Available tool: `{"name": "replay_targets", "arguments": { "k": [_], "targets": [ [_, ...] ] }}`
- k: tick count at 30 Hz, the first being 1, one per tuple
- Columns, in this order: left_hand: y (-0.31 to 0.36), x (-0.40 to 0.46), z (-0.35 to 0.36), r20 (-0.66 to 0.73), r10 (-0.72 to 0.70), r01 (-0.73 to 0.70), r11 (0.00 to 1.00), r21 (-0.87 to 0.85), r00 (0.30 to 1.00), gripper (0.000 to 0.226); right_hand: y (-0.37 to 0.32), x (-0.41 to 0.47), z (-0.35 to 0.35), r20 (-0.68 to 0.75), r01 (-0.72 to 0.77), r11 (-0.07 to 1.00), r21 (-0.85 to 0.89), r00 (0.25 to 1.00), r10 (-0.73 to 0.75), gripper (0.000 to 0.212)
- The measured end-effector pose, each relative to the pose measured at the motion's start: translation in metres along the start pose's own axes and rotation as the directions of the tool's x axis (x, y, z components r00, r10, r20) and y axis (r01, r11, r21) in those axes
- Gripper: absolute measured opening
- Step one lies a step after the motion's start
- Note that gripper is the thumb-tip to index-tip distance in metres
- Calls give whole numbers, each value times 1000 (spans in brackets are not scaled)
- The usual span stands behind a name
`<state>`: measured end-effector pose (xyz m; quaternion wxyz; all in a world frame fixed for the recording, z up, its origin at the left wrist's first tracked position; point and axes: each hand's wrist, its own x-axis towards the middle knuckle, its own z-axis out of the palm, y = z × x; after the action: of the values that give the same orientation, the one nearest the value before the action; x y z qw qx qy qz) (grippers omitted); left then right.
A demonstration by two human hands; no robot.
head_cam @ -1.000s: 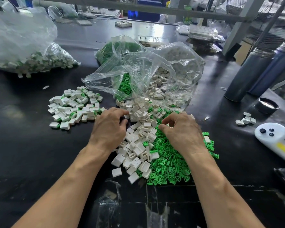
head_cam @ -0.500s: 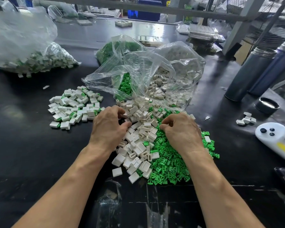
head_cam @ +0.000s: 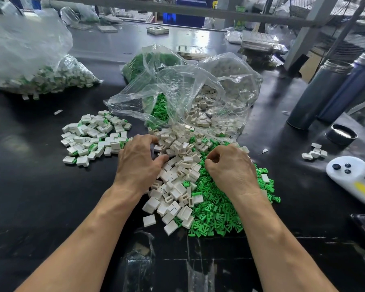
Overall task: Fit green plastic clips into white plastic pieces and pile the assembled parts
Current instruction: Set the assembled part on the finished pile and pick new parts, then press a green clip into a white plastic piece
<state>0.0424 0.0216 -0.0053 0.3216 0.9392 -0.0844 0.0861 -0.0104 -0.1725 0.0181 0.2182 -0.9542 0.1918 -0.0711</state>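
Note:
Loose white plastic pieces (head_cam: 178, 186) lie heaped in front of me, beside a spread of green clips (head_cam: 215, 216) on the right. My left hand (head_cam: 138, 163) sits on the left side of the white heap, with a white piece between its curled fingers and thumb. My right hand (head_cam: 230, 168) rests knuckles-up on the green clips, fingers curled under; what they hold is hidden. A pile of assembled white-and-green parts (head_cam: 93, 138) lies to the left on the black table (head_cam: 30, 197).
An open clear bag (head_cam: 198, 95) spills white pieces and clips behind the heap. A second bag of parts (head_cam: 40, 79) sits far left. Two dark cylinders (head_cam: 316, 95), a round lid (head_cam: 341, 134), several white pieces (head_cam: 315, 153) and a white controller (head_cam: 352, 175) are on the right.
Both hands stay on the heap. The left thumb has closed slightly toward the fingers over the white pieces; the right hand has barely shifted.

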Motion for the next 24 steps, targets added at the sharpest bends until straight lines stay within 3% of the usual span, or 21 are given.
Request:
{"name": "replay_targets", "arguments": {
  "k": [6,15,24],
  "targets": [
    [1,-1,-2,-1,-6,6,999,-39,1000,19,1,3,0,37,-29,999,32,999,28,14],
    [1,2,-2,63,-38,35,998,45,997,23,-1,0,3,-11,1,1000,17,1000,-1,12],
    [5,-2,-6,89,-85,93,991,-98,992,9,2,2,3,-140,22,995,100,990,-8,17]
  ]
}}
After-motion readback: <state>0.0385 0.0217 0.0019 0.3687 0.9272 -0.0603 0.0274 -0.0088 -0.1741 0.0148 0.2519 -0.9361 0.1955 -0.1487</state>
